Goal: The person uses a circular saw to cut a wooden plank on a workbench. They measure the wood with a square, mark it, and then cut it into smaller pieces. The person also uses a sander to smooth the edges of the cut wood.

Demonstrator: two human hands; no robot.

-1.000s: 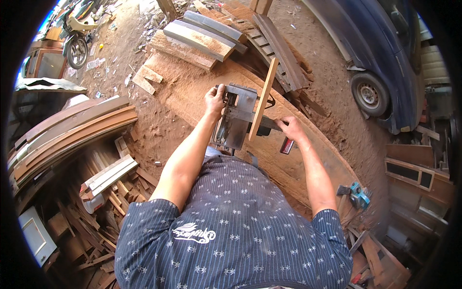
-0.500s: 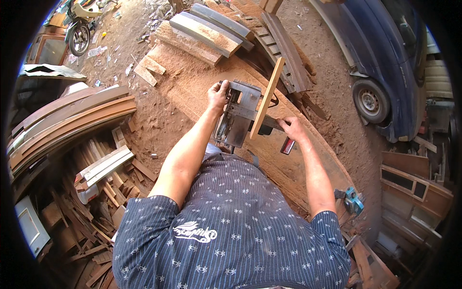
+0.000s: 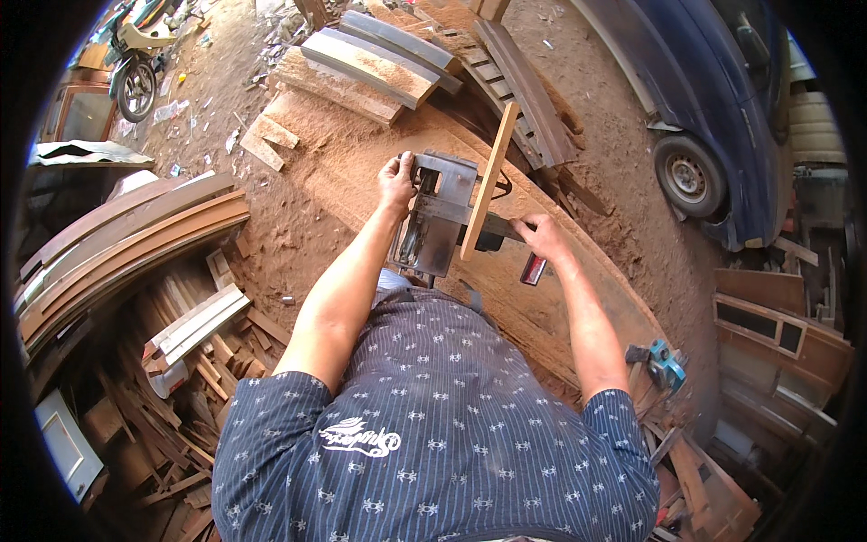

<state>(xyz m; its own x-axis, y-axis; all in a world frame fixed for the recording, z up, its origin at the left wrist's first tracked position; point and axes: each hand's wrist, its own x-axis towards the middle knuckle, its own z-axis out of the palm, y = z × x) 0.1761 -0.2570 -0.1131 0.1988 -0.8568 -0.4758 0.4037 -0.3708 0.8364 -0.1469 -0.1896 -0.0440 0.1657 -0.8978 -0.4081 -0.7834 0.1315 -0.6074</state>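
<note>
A power tool with a flat grey metal plate (image 3: 442,211) is in front of my body, above a sawdust-covered board. My left hand (image 3: 396,184) is closed on the plate's left edge, thumb on top. Across the plate's right side runs a narrow light wooden strip (image 3: 491,181), tilted, its far end sticking out beyond the tool. My right hand (image 3: 544,238) is closed, fingers pinching the end of a dark flat bar (image 3: 499,225) that reaches from under the strip. Just below that hand is a small red and black object (image 3: 533,269); whether it is held cannot be made out.
Sawdust covers the broad board (image 3: 334,149). Planks (image 3: 370,70) lie at its far end, and a blue power tool (image 3: 666,369) sits near right. Stacked boards (image 3: 135,244) and scrap wood fill the left. A dark blue vehicle (image 3: 722,108) stands at right, a motorbike (image 3: 135,72) far left.
The whole view has shifted slightly, so the scene sits a little further left. Both hands keep their places on the tool and the bar.
</note>
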